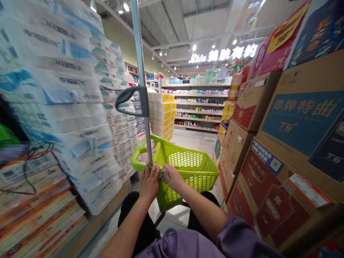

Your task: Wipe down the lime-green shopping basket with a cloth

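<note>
A lime-green shopping basket with perforated walls stands in front of my knees. From its near left end rises a metal pole with a dark grey loop handle. My left hand lies on the basket's near rim beside the foot of the pole, its fingers stretched out. Right next to it, my right hand is closed on a crumpled greyish cloth, pressed against the same rim. No goods show in the visible part of the basket.
Tall stacks of wrapped tissue packs line the left side. Cardboard drink cartons are piled close on the right. Cables hang over boxes at the lower left. Ahead, a tiled aisle leads to stocked shelves.
</note>
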`<state>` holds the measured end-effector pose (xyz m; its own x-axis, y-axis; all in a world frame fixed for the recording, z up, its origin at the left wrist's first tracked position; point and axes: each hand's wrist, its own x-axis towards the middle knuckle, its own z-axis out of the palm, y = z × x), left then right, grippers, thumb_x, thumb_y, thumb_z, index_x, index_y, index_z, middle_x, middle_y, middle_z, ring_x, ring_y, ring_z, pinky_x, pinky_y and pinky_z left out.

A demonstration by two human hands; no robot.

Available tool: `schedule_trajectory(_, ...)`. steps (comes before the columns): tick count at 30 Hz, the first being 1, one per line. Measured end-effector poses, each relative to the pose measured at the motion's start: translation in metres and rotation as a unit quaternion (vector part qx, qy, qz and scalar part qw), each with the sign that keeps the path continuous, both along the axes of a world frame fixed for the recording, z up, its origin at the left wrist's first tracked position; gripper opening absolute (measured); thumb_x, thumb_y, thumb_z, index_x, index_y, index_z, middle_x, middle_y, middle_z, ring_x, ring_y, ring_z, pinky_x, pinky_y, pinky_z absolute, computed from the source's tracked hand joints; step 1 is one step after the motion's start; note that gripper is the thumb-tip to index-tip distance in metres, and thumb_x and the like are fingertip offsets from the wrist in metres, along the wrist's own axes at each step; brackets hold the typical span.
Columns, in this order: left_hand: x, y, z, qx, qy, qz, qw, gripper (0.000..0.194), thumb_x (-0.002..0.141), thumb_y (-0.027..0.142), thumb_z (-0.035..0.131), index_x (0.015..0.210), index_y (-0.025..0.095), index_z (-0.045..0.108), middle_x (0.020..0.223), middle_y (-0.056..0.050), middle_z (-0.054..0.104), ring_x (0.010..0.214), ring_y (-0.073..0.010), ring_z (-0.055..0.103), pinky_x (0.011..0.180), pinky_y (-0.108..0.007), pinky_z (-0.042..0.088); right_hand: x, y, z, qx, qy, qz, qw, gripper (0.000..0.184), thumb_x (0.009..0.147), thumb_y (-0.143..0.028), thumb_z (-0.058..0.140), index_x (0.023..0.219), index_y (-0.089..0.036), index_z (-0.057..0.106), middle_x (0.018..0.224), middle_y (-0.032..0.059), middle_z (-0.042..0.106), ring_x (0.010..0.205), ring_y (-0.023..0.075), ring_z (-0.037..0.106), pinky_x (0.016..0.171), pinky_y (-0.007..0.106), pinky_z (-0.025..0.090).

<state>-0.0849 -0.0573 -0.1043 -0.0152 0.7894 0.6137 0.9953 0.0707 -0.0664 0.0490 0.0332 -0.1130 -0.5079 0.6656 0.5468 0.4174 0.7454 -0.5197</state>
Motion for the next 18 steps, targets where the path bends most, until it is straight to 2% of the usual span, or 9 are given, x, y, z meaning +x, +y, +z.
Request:
schedule_trajectory(4,0.000,-0.002,0.001,-0.004,0.000,0.008,1.000,0.052,0.085,0.019,0.044,0.137,0.021,0.048,0.149,-0.001,0.040,0.145,-0.0310,0.004,0.118,-0.053,0.010,0.005,0.003,-0.001,-0.001,0.003,0.008,1.000,0.040,0.085,-0.011,0.047,0.122,-0.021,0.058,0.126,0.0090,0.059,0.118,0.0194,0.053,0.104,0.037,0.041)
schedule_trajectory(9,0.001,-0.003,0.000,0.000,-0.004,0.028,1.000,0.054,0.087,0.014,0.036,0.138,0.028,0.045,0.148,0.001,0.040,0.145,-0.0291,0.007,0.111,-0.066,-0.007,0.034,0.012,-0.017,0.008,-0.016,-0.030,0.999,0.045,0.080,-0.004,0.046,0.119,-0.022,0.059,0.120,0.0071,0.061,0.114,0.0192,0.054,0.101,0.035,0.042)
schedule_trajectory(18,0.002,-0.004,0.002,0.009,0.004,0.013,1.000,0.053,0.086,0.015,0.040,0.136,0.028,0.049,0.146,0.002,0.044,0.143,-0.0309,0.017,0.116,-0.060,-0.001,0.076,0.022,-0.039,0.042,-0.041,-0.083,0.995,0.046,0.079,-0.004,0.043,0.118,-0.021,0.059,0.120,0.0082,0.060,0.113,0.0198,0.051,0.103,0.037,0.038)
